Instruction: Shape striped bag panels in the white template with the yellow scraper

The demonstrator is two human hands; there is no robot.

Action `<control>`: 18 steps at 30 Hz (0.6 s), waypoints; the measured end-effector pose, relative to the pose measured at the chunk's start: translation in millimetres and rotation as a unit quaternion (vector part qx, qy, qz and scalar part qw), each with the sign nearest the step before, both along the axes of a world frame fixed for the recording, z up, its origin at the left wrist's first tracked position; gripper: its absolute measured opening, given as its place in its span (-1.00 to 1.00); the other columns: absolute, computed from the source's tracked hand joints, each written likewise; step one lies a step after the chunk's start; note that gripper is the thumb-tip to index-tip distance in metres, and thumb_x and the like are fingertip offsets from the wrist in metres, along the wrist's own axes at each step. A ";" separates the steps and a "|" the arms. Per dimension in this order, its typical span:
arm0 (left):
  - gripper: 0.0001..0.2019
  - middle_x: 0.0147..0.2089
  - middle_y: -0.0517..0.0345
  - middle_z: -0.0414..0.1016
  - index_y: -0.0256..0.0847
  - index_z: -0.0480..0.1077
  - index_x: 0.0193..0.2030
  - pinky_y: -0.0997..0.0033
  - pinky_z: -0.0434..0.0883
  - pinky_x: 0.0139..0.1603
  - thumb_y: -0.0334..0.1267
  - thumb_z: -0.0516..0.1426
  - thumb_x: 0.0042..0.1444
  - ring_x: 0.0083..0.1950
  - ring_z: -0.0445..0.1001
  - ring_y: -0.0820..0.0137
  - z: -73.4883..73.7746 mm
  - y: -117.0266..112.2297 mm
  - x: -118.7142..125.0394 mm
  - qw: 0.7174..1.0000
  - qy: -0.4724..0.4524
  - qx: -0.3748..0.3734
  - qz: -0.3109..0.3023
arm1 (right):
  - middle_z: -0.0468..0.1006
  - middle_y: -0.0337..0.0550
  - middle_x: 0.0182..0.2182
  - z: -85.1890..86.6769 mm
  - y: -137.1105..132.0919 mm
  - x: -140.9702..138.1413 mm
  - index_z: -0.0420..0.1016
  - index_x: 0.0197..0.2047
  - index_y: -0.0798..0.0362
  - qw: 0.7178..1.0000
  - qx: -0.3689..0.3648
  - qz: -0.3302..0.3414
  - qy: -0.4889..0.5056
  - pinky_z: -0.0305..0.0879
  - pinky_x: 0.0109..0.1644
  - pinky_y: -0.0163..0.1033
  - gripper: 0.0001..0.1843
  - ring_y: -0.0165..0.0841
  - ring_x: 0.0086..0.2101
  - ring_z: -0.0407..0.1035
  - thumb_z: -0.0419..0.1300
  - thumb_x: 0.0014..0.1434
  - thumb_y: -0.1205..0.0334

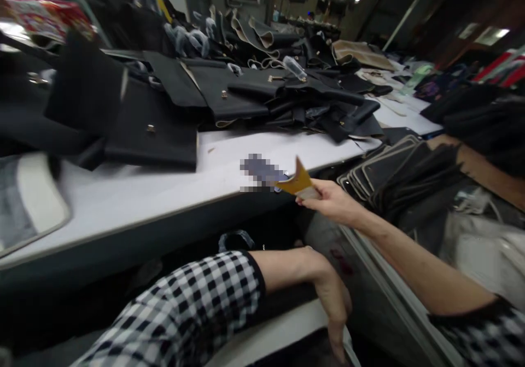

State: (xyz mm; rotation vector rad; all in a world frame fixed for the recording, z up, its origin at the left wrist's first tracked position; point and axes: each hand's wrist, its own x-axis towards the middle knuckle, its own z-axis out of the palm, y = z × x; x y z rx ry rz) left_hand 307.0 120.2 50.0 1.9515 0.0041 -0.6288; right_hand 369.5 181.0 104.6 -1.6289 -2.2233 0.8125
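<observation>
My right hand [333, 202] is raised beside the white table [135, 192], fingers pinched on a small yellow-brown card-like piece [301, 182] that points toward a blurred dark patch on the table edge. My left hand [334, 301] hangs low below the table edge, wrist bent and fingers pointing down over a white surface [279, 331]. Its fingers look loosely extended and hold nothing that I can see. Both forearms come out of black-and-white checked sleeves [192, 312].
Black leather panels and bag parts [229, 96] with metal studs are heaped across the table's far half. A stack of dark edged pieces [389, 173] lies to the right. A pale tray-like object [33, 203] sits at the left edge.
</observation>
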 end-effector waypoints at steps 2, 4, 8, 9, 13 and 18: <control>-0.64 -0.46 0.18 0.56 -0.18 0.48 -0.61 0.26 0.49 -0.13 -0.09 0.48 -0.52 -0.15 0.58 0.08 1.1 0.9 4.1 0.992 0.034 -0.023 -0.122 | 0.60 -0.09 -0.33 6.6 -44.0 56.4 0.43 -0.13 0.19 0.983 -0.088 -0.129 0.094 0.41 -0.28 -0.29 -0.77 -0.32 -0.35 0.50 0.17 0.17 0.24; -0.63 -0.40 0.14 0.60 -0.17 0.47 -0.59 0.22 0.47 -0.07 -0.11 0.46 -0.56 -0.08 0.56 0.02 1.6 5.2 5.3 0.991 0.023 -0.012 -0.132 | 0.54 -0.13 -0.54 8.2 -97.9 102.3 0.46 -0.32 0.18 0.933 -0.187 -0.256 0.168 0.28 -0.50 -0.35 -0.66 -0.37 -0.56 0.41 0.23 0.14 0.00; -0.55 -0.25 0.03 0.63 -0.22 0.56 -0.37 0.19 0.46 -0.03 -0.12 0.43 -0.50 -0.01 0.54 -0.02 0.0 12.6 5.4 0.993 0.013 0.003 -0.121 | 0.55 -0.05 -0.50 -1.2 -201.6 140.7 0.45 -0.38 0.16 0.858 -0.365 -0.297 0.205 0.25 -0.54 -0.38 -0.53 -0.38 -0.57 0.42 0.18 0.17 -0.16; -0.51 -0.21 0.01 0.64 -0.24 0.57 -0.29 0.19 0.45 -0.01 -0.12 0.42 -0.49 0.00 0.54 -0.03 -0.8 13.2 5.7 0.993 0.016 0.007 -0.120 | 0.57 -0.05 -0.45 -5.1 -220.8 139.0 0.46 -0.32 0.16 0.844 -0.399 -0.280 0.222 0.29 -0.50 -0.38 -0.56 -0.38 -0.54 0.45 0.19 0.19 -0.12; -0.53 -0.05 0.00 0.61 -0.25 0.55 -0.22 0.25 0.41 0.08 -0.18 0.39 -0.38 0.13 0.48 0.01 -2.2 13.2 9.1 0.990 0.038 0.016 -0.137 | 0.57 -0.13 -0.40 -21.1 -261.0 105.7 0.46 -0.15 0.12 0.802 -0.481 -0.221 0.278 0.25 -0.53 -0.48 -0.65 -0.52 -0.59 0.36 0.18 0.23 -0.02; -0.44 0.08 -0.11 0.54 -0.41 0.41 0.09 0.35 0.40 0.06 -0.32 0.27 -0.12 0.13 0.49 0.13 4.1 13.9 14.6 0.977 0.068 0.019 -0.203 | 0.46 -0.24 -0.57 -42.3 -259.8 64.0 0.42 -0.14 0.12 0.779 -0.501 -0.219 0.306 0.16 -0.67 -0.55 -0.52 -0.56 -0.68 0.25 0.03 0.30 -0.18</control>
